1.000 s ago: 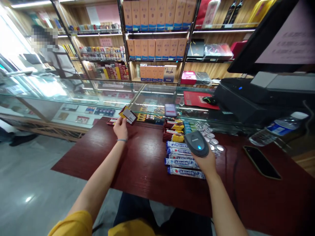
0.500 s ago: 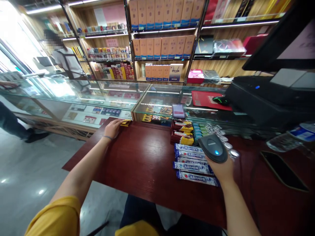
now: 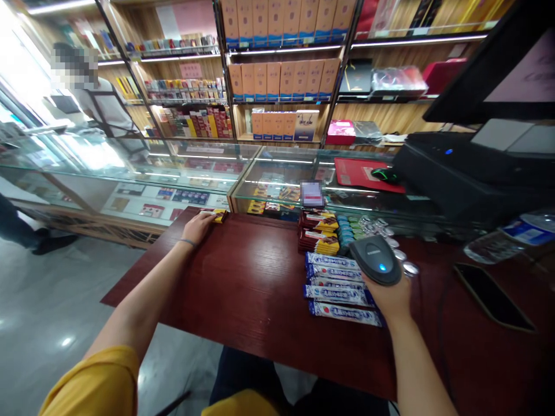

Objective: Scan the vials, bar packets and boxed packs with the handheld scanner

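My left hand is at the far left corner of the dark red table, fingers closed over a chocolate bar in a yellow and brown wrapper. Part of the bar sticks out past the fingertips. A black barcode scanner with a lit blue light is gripped in my right hand; its handle is hidden by scanner head and hand. Beneath and left of the scanner lie several blue-and-white stick packs in a row. Behind them are stacked chocolate bars in brown and yellow wrappers.
Small blue-green packets and silver-topped items stand beside the chocolate. At right are a phone, a plastic bottle and a black monitor. A glass display counter runs behind; a person stands beyond it.
The view has shifted slightly, so the scene sits a little further left. My left hand stays on the chocolate bar, and my right hand keeps the scanner at the same place.
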`<state>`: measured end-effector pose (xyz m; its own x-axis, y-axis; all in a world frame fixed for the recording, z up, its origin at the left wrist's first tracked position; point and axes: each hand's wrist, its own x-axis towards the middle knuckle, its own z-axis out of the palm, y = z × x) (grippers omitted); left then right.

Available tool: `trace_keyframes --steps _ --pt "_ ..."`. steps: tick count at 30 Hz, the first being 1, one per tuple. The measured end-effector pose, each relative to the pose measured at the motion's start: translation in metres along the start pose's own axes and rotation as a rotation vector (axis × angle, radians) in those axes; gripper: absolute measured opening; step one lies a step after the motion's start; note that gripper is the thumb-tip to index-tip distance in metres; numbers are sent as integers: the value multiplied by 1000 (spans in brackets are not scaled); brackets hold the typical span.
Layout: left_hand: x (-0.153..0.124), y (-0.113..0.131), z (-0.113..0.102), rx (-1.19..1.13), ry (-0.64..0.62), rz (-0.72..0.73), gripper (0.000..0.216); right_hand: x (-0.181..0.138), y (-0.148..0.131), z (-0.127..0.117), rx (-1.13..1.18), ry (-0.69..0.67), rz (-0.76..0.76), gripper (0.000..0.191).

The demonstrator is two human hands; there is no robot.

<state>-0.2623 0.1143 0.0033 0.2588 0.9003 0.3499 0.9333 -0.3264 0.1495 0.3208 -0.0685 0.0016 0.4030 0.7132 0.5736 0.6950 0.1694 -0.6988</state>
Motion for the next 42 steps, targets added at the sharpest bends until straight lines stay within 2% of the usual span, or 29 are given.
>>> trace_keyframes --steps 5,8,10,13,17,19,22,26,29,34,38,42 --pt "2 7 0 -63 50 -54 42 1 -5 -1 -20 11 -7 50" --pt "2 22 5 -65 185 -154 44 1 -13 -2 -3 21 -11 48" --pt "4 43 11 -107 292 -166 46 1 -18 -3 26 27 6 46" --pt "11 93 18 -219 395 -80 46 2 -21 -3 65 8 41 49" --pt "22 185 22 -360 431 120 38 3 -19 -3 93 -33 67 55" --pt "26 231 24 -428 395 240 36 3 -18 -4 114 -42 66 53" --pt "30 289 31 -585 274 367 34 3 -19 -5 141 -57 57 51" --pt "34 339 49 -820 148 420 35 4 -24 -6 165 -87 65 52" --pt "34 356 64 -825 83 422 38 5 -26 -4 157 -106 80 49" --pt "27 367 78 -700 62 375 42 5 -25 -3 138 -126 84 47" --pt "23 369 77 -627 56 358 44 5 -26 -4 135 -145 81 46" --pt "20 370 68 -682 97 333 37 4 -27 -3 133 -132 73 49"
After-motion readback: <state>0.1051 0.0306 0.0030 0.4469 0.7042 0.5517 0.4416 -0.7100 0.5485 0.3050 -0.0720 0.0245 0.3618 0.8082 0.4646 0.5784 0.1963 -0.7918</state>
